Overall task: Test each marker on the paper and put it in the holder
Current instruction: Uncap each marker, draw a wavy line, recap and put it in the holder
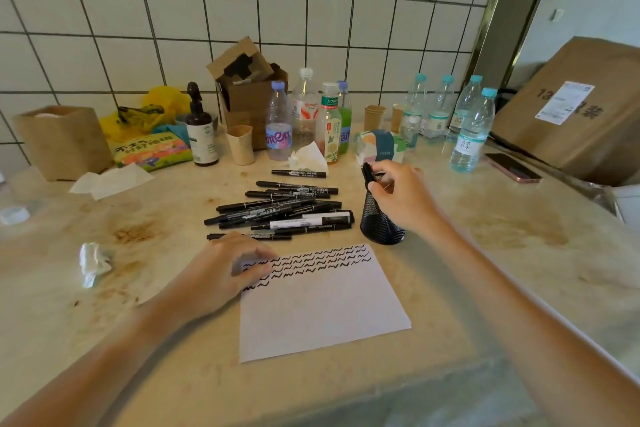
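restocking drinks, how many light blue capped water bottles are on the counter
4, all at the back right: one and a second by the wall, a third right of them, and the fourth nearest, beside the phone. Others could be hidden behind them.

Two bare forearms, no sleeves, unadorned.

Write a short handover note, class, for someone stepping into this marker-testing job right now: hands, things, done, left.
Right hand holds a black marker at the top of the mesh holder, putting it in.
Left hand rests flat on the paper's top-left corner.
Done: several rows of test squiggles.
Left: the pile of markers behind the paper, each to be tested and put in the holder.
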